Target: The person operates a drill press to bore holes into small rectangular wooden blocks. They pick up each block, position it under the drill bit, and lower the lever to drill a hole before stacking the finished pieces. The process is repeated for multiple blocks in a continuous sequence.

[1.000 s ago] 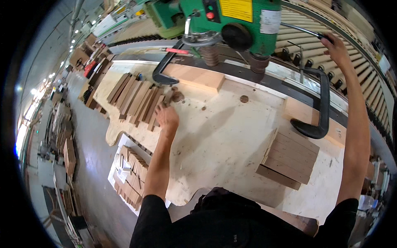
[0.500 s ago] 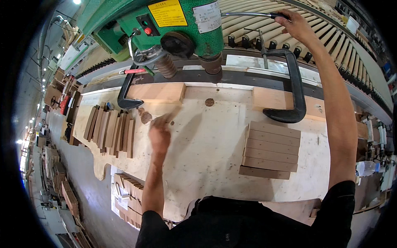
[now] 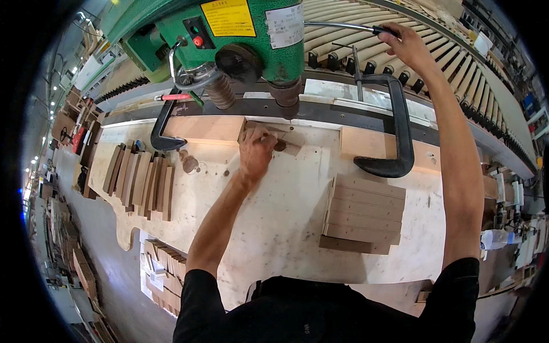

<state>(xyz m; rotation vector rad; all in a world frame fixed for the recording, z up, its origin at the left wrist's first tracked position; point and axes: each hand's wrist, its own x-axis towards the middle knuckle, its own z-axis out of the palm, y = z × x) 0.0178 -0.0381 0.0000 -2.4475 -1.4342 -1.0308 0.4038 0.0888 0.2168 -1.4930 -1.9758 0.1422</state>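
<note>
My left hand (image 3: 255, 151) is closed on a small wooden strip (image 3: 293, 150) at the back of the board. The strip lies beside the end of a pale wood block (image 3: 209, 129), just under the chuck (image 3: 285, 94) of a green drill press (image 3: 171, 57). Its fingers cover part of the strip. Up at the right, my right hand (image 3: 405, 44) grips the black end of the drill press lever (image 3: 343, 24). A row of wooden strips (image 3: 140, 178) stands left of my left arm. To the right sits a neat stack of drilled strips (image 3: 366, 208).
Black C-clamps (image 3: 405, 123) hold the wood blocks along the back edge, one on each side. Behind them runs a roller conveyor (image 3: 440, 63). More wood pieces (image 3: 167, 286) lie lower left, beyond the board's edge. A plastic bottle (image 3: 496, 239) is at far right.
My left hand has moved right and away from me, bringing the wooden strip under the chuck by the block's end. My right hand stays on the lever. The whole view has shifted slightly.
</note>
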